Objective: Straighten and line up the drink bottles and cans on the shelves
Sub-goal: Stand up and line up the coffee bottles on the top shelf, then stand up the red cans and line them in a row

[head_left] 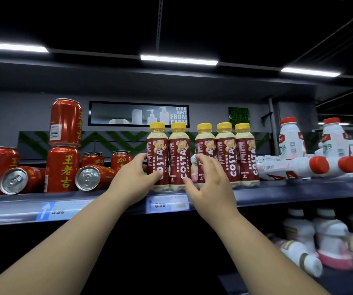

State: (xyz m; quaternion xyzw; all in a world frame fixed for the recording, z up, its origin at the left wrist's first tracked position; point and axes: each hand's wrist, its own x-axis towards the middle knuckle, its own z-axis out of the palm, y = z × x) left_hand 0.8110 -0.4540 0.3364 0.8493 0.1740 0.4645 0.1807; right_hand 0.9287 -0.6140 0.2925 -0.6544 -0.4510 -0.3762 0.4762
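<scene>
Fingers point(139, 159) of the left hand point(137, 175) curl round the leftmost Costa bottle point(157, 158); the right hand point(209, 184) grips the second Costa bottle point(179, 158).
Both stand upright just above the price tag point(168, 203). Best practice, by judgement: slide the pair rightward together, bases flat, closing the gap to the three other bottles point(226, 154).
</scene>
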